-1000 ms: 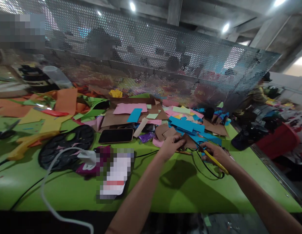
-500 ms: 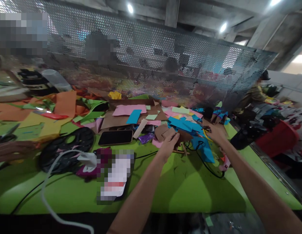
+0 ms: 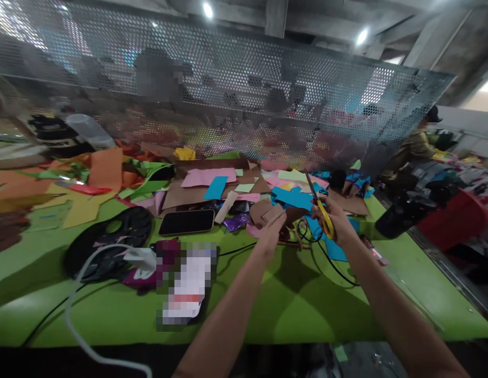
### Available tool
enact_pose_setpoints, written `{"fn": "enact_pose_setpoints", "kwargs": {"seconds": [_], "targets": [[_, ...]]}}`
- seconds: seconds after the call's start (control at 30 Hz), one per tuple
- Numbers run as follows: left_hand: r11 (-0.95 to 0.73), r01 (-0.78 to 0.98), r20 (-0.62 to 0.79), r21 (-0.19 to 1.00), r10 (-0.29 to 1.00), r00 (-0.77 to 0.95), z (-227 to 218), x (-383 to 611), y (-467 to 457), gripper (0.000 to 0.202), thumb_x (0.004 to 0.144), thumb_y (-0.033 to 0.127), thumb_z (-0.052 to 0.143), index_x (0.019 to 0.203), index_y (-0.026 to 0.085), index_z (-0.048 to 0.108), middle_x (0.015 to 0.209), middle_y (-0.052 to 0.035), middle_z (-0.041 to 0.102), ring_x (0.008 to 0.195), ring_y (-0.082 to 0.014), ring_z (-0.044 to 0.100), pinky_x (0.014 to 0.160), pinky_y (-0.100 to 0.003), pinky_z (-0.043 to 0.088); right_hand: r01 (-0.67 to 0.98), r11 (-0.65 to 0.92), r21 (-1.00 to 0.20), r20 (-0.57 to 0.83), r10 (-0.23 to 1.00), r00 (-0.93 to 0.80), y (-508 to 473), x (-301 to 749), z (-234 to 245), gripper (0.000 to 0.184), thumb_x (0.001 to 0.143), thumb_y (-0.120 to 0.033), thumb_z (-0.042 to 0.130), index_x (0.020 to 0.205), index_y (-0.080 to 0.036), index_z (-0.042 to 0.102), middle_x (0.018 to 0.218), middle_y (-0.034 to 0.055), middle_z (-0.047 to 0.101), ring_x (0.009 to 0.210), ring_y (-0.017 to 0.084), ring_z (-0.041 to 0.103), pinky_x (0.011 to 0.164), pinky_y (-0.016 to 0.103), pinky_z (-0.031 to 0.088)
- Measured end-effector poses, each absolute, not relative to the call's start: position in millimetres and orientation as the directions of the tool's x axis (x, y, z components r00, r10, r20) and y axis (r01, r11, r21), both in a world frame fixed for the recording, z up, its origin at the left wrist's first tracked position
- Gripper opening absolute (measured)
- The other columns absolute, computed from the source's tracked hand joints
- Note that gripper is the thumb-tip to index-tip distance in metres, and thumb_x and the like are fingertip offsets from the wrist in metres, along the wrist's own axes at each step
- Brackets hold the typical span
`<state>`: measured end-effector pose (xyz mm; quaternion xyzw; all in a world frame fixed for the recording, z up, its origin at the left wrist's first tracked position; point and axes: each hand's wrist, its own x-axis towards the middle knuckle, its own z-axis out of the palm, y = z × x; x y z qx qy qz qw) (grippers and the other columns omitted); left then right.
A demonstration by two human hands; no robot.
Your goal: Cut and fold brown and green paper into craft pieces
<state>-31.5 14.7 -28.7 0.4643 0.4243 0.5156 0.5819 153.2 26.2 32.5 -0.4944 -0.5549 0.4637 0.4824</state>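
My right hand [image 3: 335, 219] grips a pair of scissors [image 3: 326, 219] by the yellow handles, its dark blades pointing up and away over the blue paper [image 3: 293, 197]. My left hand [image 3: 272, 234] is closed on a small brown cardboard piece [image 3: 272, 214], fingers partly hidden beneath it. Under and beside that piece lies more brown cardboard [image 3: 258, 210]. A black cable [image 3: 333, 264] loops between my hands, close to a pink tool [image 3: 373, 252] partly behind my right forearm.
Paper scraps cover the back of the green table [image 3: 307, 315], up to a perforated metal screen [image 3: 236, 94]. To the left are a black phone [image 3: 186, 222], a black palette [image 3: 90, 241] and a white cable [image 3: 76, 304]. Another person's blurred hand [image 3: 7, 231] is at far left.
My right hand has lifted the yellow-handled scissors up from among the blue scraps. Blue paper near it has shifted. My left hand stays at the cardboard; the other person's hand moved.
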Motion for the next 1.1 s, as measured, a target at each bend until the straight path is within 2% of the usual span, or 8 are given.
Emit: {"fn": "enact_pose_setpoints", "kwargs": {"seconds": [0.13, 0.33, 0.5, 0.63, 0.8, 0.93, 1.03, 1.1], "targets": [[0.013, -0.167, 0.003, 0.986, 0.995, 0.098, -17, -30, 5, 0.046, 0.086, 0.052, 0.052, 0.117, 0.021, 0.067, 0.073, -0.005, 0.067, 0.064, -0.0182, 0.059, 0.061, -0.031, 0.048, -0.027, 0.028, -0.999, 0.028, 1.0, 0.005, 13, 132, 34, 0.056, 0.058, -0.052, 0.082, 0.097, -0.022, 0.055, 0.061, -0.0072, 0.055, 0.038, 0.005, 0.04, 0.035, 0.019, 0.03], [-0.371, 0.053, 0.36, 0.927, 0.92, 0.156, -5, -25, -6, 0.035, 0.093, 0.038, 0.046, 0.117, 0.024, 0.068, 0.119, -0.0074, 0.065, 0.113, -0.0212, 0.057, 0.101, -0.034, 0.041, -0.15, -0.001, -0.989, -0.004, 1.0, 0.019, 5, 129, 30, 0.053, 0.056, -0.047, 0.084, 0.092, -0.024, 0.053, 0.058, -0.0093, 0.052, 0.037, 0.006, 0.041, 0.034, 0.021, 0.03], [-0.296, -0.038, 0.298, 0.954, 0.937, 0.185, -8, -23, -5, 0.041, 0.09, 0.034, 0.052, 0.129, 0.021, 0.06, 0.134, -0.0081, 0.06, 0.124, -0.0217, 0.053, 0.107, -0.034, 0.038, -0.164, -0.022, -0.986, -0.026, 0.999, 0.02, 3, 135, 28, 0.053, 0.053, -0.039, 0.085, 0.094, -0.023, 0.054, 0.057, -0.0092, 0.052, 0.038, 0.006, 0.041, 0.035, 0.02, 0.029], [-0.141, -0.074, 0.151, 0.987, 0.974, 0.167, -12, -24, -2, 0.04, 0.084, 0.032, 0.059, 0.121, 0.02, 0.066, 0.127, -0.0076, 0.065, 0.117, -0.0241, 0.058, 0.098, -0.033, 0.045, -0.135, 0.018, -0.991, 0.016, 1.0, 0.016, 6, 142, 23, 0.053, 0.053, -0.031, 0.082, 0.098, -0.023, 0.056, 0.064, -0.0073, 0.058, 0.047, 0.008, 0.05, 0.041, 0.02, 0.037], [-0.054, -0.123, 0.067, 0.991, 0.992, 0.104, -17, -24, 1, 0.031, 0.079, 0.038, 0.065, 0.1, 0.017, 0.074, 0.093, -0.0051, 0.074, 0.087, -0.0199, 0.066, 0.078, -0.028, 0.051, -0.03, 0.088, -0.996, 0.089, 0.996, -0.026, 8, 144, 19, 0.054, 0.05, -0.025, 0.081, 0.099, -0.022, 0.057, 0.07, -0.0051, 0.063, 0.066, 0.015, 0.06, 0.061, 0.026, 0.048], [0.16, -0.35, -0.148, 0.923, 0.987, 0.061, -20, -23, 4, 0.04, 0.068, 0.043, 0.075, 0.096, 0.016, 0.072, 0.077, -0.0032, 0.072, 0.061, -0.0148, 0.062, 0.056, -0.025, 0.049, -0.014, 0.136, -0.991, 0.136, 0.99, -0.042, 6, 141, 20, 0.055, 0.051, -0.024, 0.082, 0.099, -0.023, 0.055, 0.072, -0.0046, 0.064, 0.07, 0.016, 0.061, 0.064, 0.027, 0.047], [0.214, -0.485, -0.212, 0.848, 0.975, 0.058, -17, -25, 5, 0.039, 0.06, 0.041, 0.082, 0.086, 0.015, 0.071, 0.073, -0.003, 0.071, 0.059, -0.0132, 0.061, 0.055, -0.024, 0.049, -0.013, 0.167, -0.986, 0.167, 0.985, -0.031, 4, 142, 21, 0.053, 0.055, -0.025, 0.08, 0.101, -0.023, 0.054, 0.072, -0.0049, 0.063, 0.069, 0.015, 0.061, 0.064, 0.027, 0.047], [0.215, -0.471, -0.2, 0.855, 0.976, 0.083, -13, -28, 4, 0.039, 0.055, 0.039, 0.085, 0.082, 0.014, 0.073, 0.073, -0.0039, 0.072, 0.062, -0.0136, 0.063, 0.059, -0.023, 0.05, 0.002, 0.173, -0.985, 0.173, 0.984, -0.046, 4, 144, 22, 0.052, 0.057, -0.025, 0.079, 0.101, -0.023, 0.053, 0.075, -0.0039, 0.065, 0.07, 0.016, 0.061, 0.064, 0.027, 0.047]]}}
